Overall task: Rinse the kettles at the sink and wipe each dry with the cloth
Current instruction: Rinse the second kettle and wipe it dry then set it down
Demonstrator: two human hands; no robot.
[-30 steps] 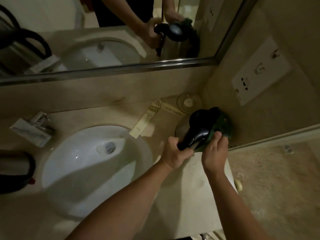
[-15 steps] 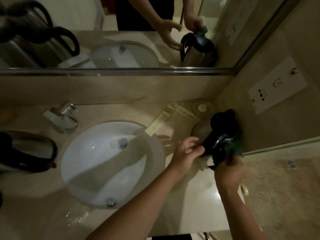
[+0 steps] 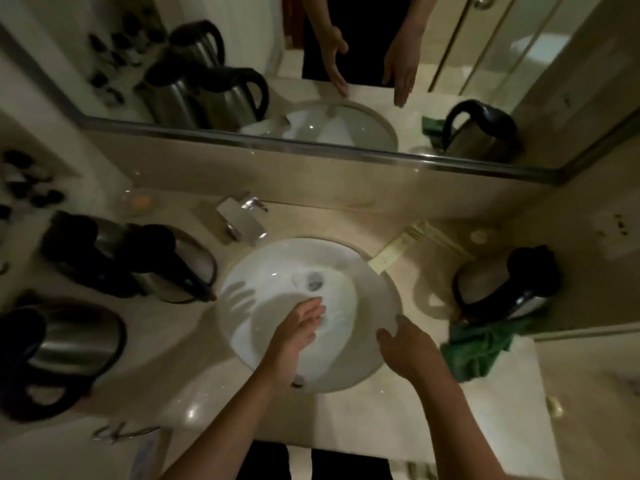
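Head view, our stock: both hands, left [image 3: 298, 327] and right [image 3: 405, 348], empty, fingers loose, over sink [image 3: 242, 278]. Steel kettles: three left [image 3: 166, 268], one far right [image 3: 498, 285] beside soft green cloth [image 3: 481, 348]. Likely slick, rigid; we'd grasp handles.

Your two forearms are reaching forward and converging slightly, both bare to the elbow. Your left hand [image 3: 298, 332] is stretching out furthest, seen edge-on with its fingers straight and held close together, gripping nothing. Your right hand [image 3: 406, 348] is hanging a little further back and well apart from the left, palm facing down, thumb splaying inward and the fingers lying loose and only slightly bent, also holding nothing.
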